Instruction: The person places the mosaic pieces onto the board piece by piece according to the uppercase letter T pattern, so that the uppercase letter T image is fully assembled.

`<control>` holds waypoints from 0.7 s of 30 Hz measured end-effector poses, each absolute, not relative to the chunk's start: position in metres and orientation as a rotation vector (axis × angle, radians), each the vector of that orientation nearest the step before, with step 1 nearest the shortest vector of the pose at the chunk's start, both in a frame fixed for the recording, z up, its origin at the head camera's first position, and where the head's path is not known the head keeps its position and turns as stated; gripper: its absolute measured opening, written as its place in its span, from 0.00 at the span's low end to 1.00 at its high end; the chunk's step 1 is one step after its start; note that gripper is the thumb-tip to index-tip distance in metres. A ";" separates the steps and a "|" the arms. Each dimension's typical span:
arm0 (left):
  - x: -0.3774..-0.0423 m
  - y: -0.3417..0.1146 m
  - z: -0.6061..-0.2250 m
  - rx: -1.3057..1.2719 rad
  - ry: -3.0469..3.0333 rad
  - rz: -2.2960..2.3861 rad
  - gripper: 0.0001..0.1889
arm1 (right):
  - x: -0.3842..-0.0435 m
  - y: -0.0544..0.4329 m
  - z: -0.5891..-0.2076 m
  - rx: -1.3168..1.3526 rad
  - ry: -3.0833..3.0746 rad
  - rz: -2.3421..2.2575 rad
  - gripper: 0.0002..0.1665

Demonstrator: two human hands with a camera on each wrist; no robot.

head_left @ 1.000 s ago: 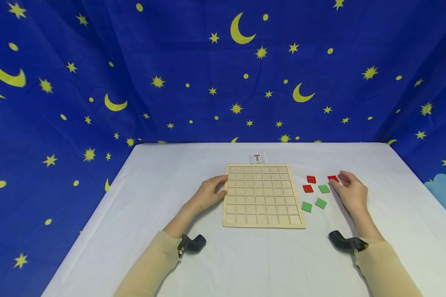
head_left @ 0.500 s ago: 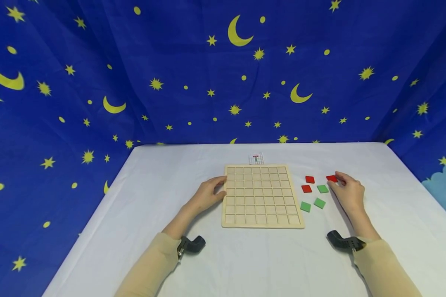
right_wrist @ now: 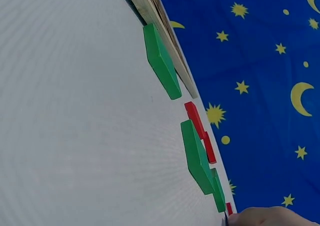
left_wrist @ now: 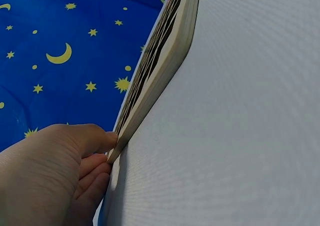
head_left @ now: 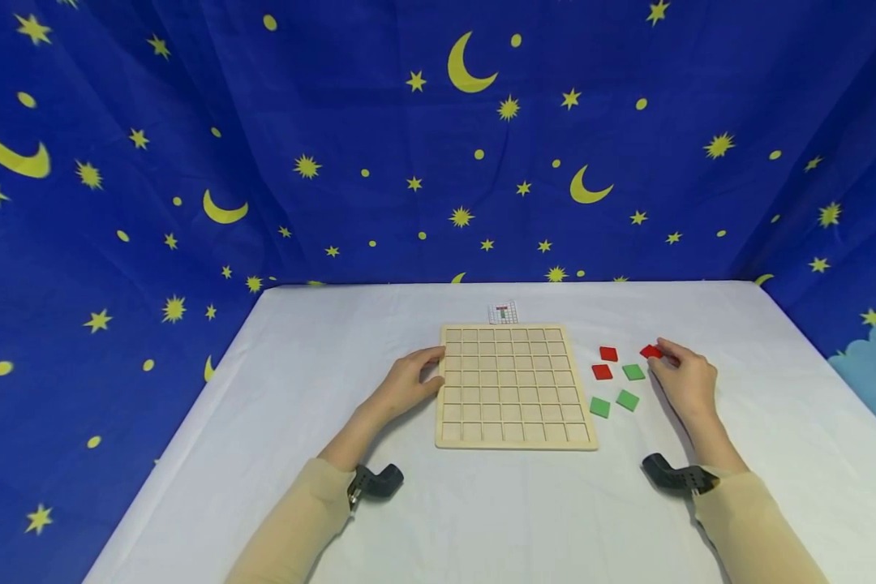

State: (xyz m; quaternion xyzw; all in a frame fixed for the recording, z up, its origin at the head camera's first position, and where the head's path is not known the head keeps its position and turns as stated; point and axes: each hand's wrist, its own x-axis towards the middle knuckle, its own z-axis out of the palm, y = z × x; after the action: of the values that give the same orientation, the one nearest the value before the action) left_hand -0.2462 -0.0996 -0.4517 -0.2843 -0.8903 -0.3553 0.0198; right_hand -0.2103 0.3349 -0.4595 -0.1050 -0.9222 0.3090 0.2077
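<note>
Six flat square tiles (head_left: 633, 371) beside gridded wooden board (head_left: 516, 387)

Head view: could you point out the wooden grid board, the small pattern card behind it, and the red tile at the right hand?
Wooden grid board (head_left: 507, 378): head view, a bare cell near its middle.
Pattern card (head_left: 503, 312): head view, its printed face.
Red tile (head_left: 650, 351): head view, its exposed top face.

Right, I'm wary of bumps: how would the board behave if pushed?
The board looks stiff: its frame runs straight, with no visible sag. It would likely slide rather than tip, lying low and wide on the table. The left hand, touching one edge, might steady it somewhat.
</note>
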 end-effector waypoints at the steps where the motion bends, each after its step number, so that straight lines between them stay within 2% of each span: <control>1: -0.246 -0.100 -0.452 -0.883 -2.759 -1.100 0.28 | -0.210 0.335 -0.459 -0.308 -2.563 0.886 0.24; 9: -0.246 -0.100 -0.452 -0.878 -2.759 -1.109 0.28 | -0.210 0.334 -0.444 -0.437 -2.493 1.117 0.27; 14: -0.247 -0.100 -0.453 -0.879 -2.755 -1.113 0.28 | -0.217 0.337 -0.434 -0.422 -2.396 1.251 0.29; 21: -0.247 -0.100 -0.453 -0.872 -2.766 -1.102 0.28 | -0.256 0.364 -0.464 -0.260 -2.319 1.295 0.31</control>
State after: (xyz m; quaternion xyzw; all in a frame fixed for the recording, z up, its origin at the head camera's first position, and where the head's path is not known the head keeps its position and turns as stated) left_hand -0.2469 -0.1002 -0.4533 -0.2809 -0.8914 -0.3552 0.0195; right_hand -0.2561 0.3642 -0.4641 -0.0946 -0.8447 0.4718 0.2343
